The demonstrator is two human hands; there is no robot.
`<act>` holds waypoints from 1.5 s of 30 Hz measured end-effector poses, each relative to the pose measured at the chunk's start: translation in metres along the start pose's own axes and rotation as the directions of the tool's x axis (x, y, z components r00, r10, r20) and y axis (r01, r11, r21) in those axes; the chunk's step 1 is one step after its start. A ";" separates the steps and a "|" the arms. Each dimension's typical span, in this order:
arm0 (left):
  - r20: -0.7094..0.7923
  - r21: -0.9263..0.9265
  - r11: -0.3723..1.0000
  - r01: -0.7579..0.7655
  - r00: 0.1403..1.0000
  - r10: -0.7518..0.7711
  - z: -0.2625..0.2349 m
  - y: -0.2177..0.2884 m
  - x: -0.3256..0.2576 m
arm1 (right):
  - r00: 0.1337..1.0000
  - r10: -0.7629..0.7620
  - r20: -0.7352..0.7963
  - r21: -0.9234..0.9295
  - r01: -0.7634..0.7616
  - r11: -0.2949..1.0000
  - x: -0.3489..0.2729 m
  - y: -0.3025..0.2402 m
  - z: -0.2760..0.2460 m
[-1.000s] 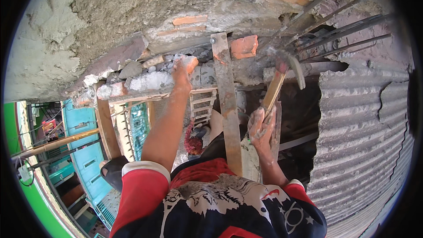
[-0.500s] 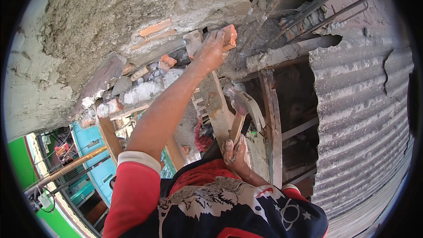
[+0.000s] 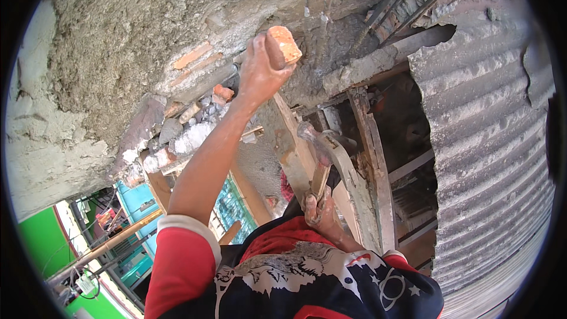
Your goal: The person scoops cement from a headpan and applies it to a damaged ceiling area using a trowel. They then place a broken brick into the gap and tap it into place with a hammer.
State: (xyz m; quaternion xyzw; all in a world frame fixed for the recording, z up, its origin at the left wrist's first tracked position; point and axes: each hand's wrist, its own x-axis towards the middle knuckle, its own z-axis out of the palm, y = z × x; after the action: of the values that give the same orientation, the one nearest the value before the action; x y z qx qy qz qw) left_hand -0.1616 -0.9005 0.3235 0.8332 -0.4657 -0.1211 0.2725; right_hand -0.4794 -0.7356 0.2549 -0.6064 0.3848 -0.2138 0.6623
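My left hand (image 3: pixel 261 74) is raised at the wall, closed around a broken orange brick (image 3: pixel 286 45) whose rough face shows. Lower down, by my shirt, my right hand (image 3: pixel 322 210) grips the wooden handle of a hammer (image 3: pixel 319 178). Its worn metal head points up, beside a mortar-spattered board (image 3: pixel 349 186). Left of my left forearm, a ledge holds rubble (image 3: pixel 192 136) of white mortar lumps, grey stones and a small brick chunk (image 3: pixel 222 93).
Rough cement wall (image 3: pixel 118 47) spans the top, with bare steel bars (image 3: pixel 396 3) sticking out at upper right. Corrugated sheeting (image 3: pixel 490 159) fills the right side, next to a dark opening with timbers (image 3: pixel 373 159). A bamboo pole (image 3: pixel 118 242) crosses at lower left.
My left hand has shifted left with the brick, which has turned so more of its broken face shows. The view has moved slightly. My right hand keeps its hold on the hammer.
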 end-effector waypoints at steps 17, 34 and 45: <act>0.775 -0.122 0.992 0.037 0.628 0.072 -0.003 -0.023 0.036 | 0.997 -0.008 -0.077 0.098 0.015 0.995 0.002 -0.015 0.004; 0.540 0.167 0.939 -0.300 0.825 0.167 0.029 -0.022 -0.016 | 0.994 -0.109 -0.013 -0.073 0.107 0.992 0.002 0.008 0.001; 0.550 0.112 0.934 -0.338 0.804 0.225 0.028 -0.033 -0.015 | 0.992 -0.010 0.122 0.028 0.007 1.000 -0.001 0.010 -0.001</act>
State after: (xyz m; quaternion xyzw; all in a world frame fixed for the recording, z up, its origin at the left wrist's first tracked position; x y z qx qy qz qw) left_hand -0.1591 -0.8835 0.2810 0.7121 -0.6513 -0.2549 0.0615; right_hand -0.4831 -0.7338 0.2453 -0.6107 0.3379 -0.1846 0.6920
